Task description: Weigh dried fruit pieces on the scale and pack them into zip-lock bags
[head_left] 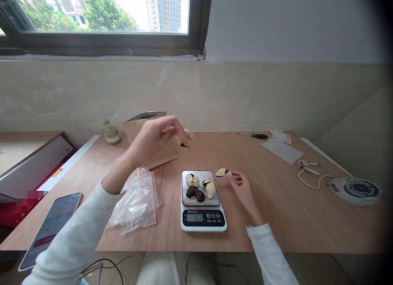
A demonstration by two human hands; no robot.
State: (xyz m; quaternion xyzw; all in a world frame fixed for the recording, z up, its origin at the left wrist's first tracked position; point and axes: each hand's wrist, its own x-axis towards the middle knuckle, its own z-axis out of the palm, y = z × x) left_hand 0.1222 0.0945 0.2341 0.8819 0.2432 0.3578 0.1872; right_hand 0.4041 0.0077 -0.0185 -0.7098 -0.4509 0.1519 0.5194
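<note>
Tan wood-grain table [276,219]. Silver-topped scale [202,201] with black display strip, white rim. Beige shell pieces [192,180], one dark brown lump [195,193]. Clear bag [138,201] with red stripe. White sleeves [270,252]. Green-handled screwdriver [256,135]. Brown paper bag [153,145].

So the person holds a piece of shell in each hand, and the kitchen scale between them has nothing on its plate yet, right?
Not quite. The head view shows the left hand and right hand each holding a shell piece, but the scale is not bare: several pale shell pieces and one dark piece already lie on its plate, and its display is lit.
</note>
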